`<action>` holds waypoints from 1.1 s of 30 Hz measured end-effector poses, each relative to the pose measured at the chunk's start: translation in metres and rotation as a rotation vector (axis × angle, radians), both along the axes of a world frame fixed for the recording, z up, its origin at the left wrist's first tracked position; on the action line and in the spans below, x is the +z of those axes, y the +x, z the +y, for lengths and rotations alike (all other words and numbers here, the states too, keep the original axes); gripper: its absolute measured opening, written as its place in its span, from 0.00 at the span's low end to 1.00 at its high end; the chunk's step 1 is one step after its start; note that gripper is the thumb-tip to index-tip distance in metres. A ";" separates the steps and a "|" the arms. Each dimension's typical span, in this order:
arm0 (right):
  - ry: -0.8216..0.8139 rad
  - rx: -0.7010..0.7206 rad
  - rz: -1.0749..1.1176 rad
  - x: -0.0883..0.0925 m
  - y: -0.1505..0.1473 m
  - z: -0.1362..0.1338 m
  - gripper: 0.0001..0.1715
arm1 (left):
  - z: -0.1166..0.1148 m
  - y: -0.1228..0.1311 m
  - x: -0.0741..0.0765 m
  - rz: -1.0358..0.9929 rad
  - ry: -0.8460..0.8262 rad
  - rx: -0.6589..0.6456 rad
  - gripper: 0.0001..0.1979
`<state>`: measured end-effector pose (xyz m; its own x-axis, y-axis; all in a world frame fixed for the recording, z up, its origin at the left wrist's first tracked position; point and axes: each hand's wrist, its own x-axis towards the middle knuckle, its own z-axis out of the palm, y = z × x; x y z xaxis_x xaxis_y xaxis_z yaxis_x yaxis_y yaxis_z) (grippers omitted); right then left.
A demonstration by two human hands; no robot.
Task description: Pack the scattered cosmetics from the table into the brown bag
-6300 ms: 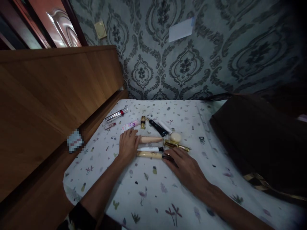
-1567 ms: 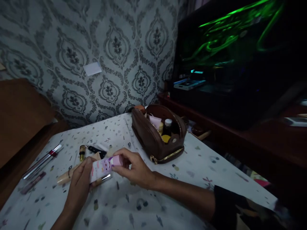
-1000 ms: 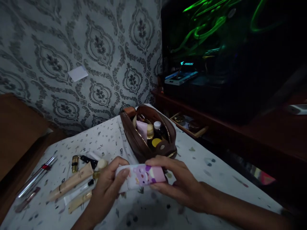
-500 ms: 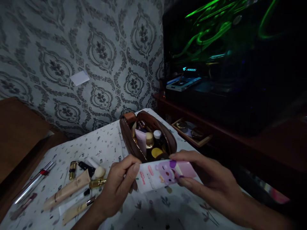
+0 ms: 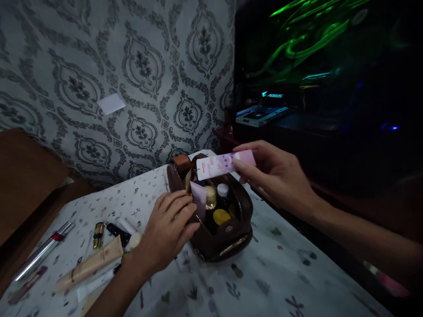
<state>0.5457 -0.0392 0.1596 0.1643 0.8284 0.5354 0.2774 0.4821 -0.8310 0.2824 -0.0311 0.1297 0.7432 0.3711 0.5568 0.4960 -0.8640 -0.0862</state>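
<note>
Pointing its long axis to nine o'clock from the right hand (image 5: 279, 178), which pinches its cap end (image 5: 247, 157), the pink-and-white tube (image 5: 216, 166) hangs above the open bag (image 5: 243, 209), the left hand (image 5: 165, 233) at the bag's eight o'clock, fingers (image 5: 177, 203) loosely bent, grip unclear

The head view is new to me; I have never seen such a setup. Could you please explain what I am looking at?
There is no machine: a person works with two bare hands, seen by a camera worn on the head, looking forward and down. The right hand holds a flat white-and-pink tube over an open brown leather-like bag; the left hand is at the bag's left side. Left on the white patterned cover lie, among others, a long beige tube, a slim silver stick with a red band and a small black-and-gold cylinder.
</note>
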 end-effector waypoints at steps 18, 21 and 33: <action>-0.170 -0.044 -0.819 0.019 -0.053 0.115 0.18 | -0.009 -0.012 -0.022 -0.103 0.048 0.099 0.17; -0.202 -0.032 -0.910 0.018 -0.056 0.120 0.19 | -0.010 -0.011 -0.023 -0.112 0.039 0.098 0.16; -0.251 0.026 -1.000 0.026 -0.061 0.125 0.15 | -0.010 -0.009 -0.027 -0.133 0.040 0.102 0.16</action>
